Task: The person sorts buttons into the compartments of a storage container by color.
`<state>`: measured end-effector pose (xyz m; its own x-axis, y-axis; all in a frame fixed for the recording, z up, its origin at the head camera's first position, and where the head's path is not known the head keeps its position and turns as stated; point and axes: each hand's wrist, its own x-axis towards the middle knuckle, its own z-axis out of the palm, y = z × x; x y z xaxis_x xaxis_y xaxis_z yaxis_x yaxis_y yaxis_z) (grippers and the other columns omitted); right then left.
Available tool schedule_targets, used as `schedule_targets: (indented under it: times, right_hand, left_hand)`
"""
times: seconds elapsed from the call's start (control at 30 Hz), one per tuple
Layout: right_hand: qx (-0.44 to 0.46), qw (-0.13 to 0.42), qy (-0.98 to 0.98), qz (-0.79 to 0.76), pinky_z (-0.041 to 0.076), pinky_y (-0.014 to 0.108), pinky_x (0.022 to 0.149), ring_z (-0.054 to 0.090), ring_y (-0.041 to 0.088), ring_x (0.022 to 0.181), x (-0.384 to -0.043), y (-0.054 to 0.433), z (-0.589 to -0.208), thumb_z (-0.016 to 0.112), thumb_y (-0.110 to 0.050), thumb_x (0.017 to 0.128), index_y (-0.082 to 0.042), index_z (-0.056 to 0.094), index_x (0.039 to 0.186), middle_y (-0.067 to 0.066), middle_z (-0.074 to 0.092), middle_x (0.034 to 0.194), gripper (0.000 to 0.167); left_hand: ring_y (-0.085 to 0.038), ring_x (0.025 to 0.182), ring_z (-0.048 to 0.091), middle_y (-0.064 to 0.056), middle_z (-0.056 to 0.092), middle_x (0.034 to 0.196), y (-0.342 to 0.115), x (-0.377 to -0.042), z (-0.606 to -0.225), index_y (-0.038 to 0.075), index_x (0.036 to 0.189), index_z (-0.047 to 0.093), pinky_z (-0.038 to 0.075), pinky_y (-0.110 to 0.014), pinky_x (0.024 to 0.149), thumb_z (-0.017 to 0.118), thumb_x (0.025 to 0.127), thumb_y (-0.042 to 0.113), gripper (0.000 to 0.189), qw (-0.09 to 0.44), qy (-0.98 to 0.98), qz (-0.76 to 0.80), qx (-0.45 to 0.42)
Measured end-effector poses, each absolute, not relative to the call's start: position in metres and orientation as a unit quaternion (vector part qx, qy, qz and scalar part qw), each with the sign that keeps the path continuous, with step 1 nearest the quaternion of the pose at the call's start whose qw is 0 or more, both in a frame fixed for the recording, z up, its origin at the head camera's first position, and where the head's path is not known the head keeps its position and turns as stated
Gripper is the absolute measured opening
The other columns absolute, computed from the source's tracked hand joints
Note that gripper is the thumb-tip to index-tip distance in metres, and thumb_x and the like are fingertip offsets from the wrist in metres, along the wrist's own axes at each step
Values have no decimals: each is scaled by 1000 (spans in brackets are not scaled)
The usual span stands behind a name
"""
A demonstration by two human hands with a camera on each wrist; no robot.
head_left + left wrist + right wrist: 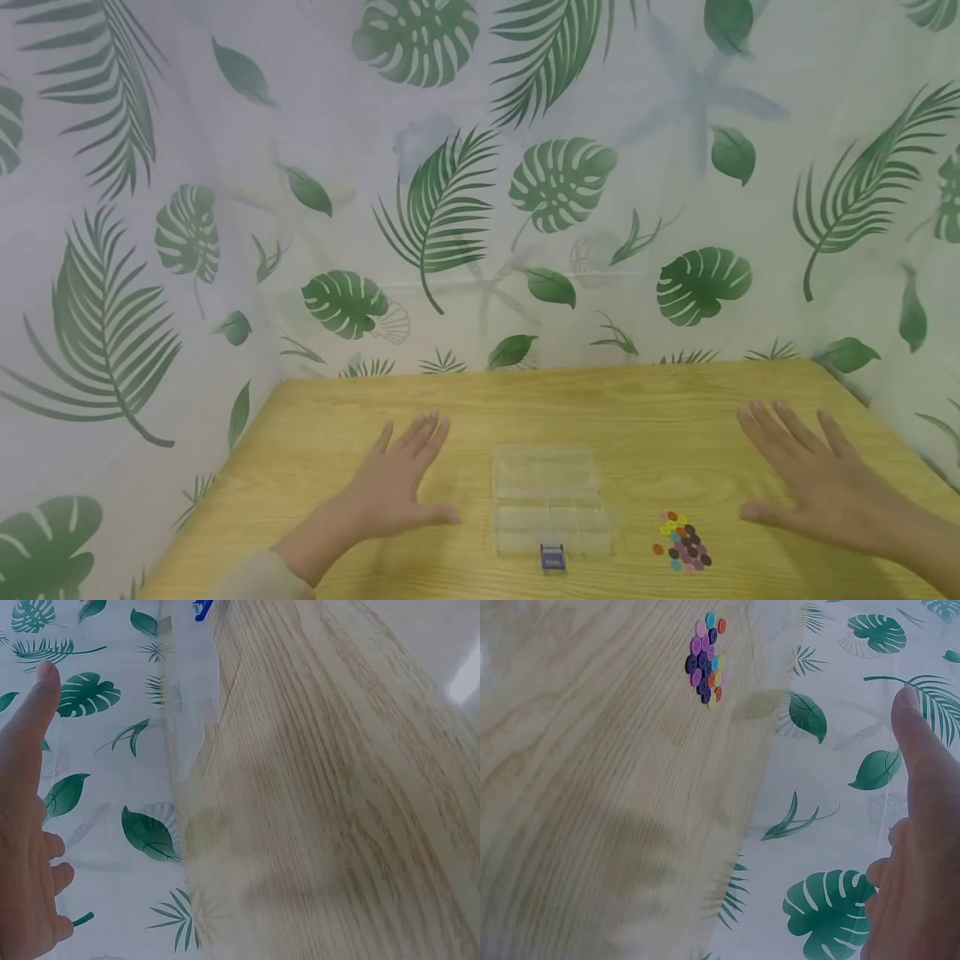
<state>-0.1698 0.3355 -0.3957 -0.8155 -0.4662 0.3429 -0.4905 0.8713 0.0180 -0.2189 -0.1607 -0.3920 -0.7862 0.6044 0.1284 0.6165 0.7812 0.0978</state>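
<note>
My left hand [393, 492] hovers over the table to the left of a clear plastic box [551, 525], fingers spread and nothing held. The box stands with its lid [543, 471] folded back, and a blue latch [552, 557] shows at its front. To the right of the box lies a loose cluster of small coloured buttons [686, 542], in purple, dark, orange, yellow, pink and blue; the right wrist view shows these buttons [705, 660] lying close together. Beyond them my right hand [821, 483] is raised with fingers spread, touching nothing.
The wood-grain table [337, 433] has its back edge against a white cloth [465, 325] printed with green leaves. The cloth also rises along the left and right sides of the table.
</note>
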Motion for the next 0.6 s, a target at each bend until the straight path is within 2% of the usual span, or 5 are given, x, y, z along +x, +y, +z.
schedule_targets:
  times: [0.27,0.5,0.6]
  right_hand:
    - [282,209,-935,56,-18,42,115,-13,-1,141,-171,334,-405,73,-48,76,-8,17,151,-12,-2,155,102]
    - [286,222,-929,72,-16,37,117,-10,-2,142,-170,332,-411,74,-46,75,-9,18,151,-14,-1,155,102]
    - [282,218,-930,86,-15,29,116,-9,-7,139,-169,331,-415,76,-42,74,-12,17,152,-13,4,155,103]
  left_hand:
    - [-29,146,7,-13,6,158,-153,-219,-404,10,152,8,8,-64,113,56,81,66,102,23,-936,-131,-325]
    - [-26,146,8,-8,4,159,-146,-221,-419,11,153,8,6,-61,115,59,81,64,103,4,-930,-184,-319]
    - [-26,146,8,-7,4,159,-141,-221,-424,11,152,10,6,-60,115,62,82,60,100,-7,-926,-201,-321]
